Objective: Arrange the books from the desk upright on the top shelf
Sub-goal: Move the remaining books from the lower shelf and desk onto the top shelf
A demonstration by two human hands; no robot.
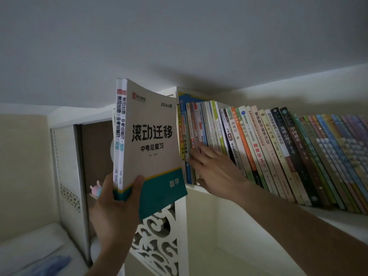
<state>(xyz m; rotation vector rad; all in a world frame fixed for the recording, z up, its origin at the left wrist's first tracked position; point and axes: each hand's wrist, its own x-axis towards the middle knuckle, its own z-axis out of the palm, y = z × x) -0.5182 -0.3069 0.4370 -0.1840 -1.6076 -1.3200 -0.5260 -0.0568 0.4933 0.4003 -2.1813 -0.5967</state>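
Note:
My left hand (117,204) grips two white and teal workbooks (151,140) by their lower spine corner and holds them upright in the air, just left of the top shelf (199,189). A long row of books (258,148) stands on that shelf and leans to the left. My right hand (211,166) reaches into the left end of the row, its straight fingers pressing against the spines of several thin books (201,124) there. The gap between the shelf's left wall and the row is hidden behind the held workbooks.
A white carved side panel (159,236) runs below the held books. Left of it is a dark open compartment (95,152) with a small pink toy (96,189) inside. The ceiling is close above the shelf. A pale surface with a blue item (53,263) lies at bottom left.

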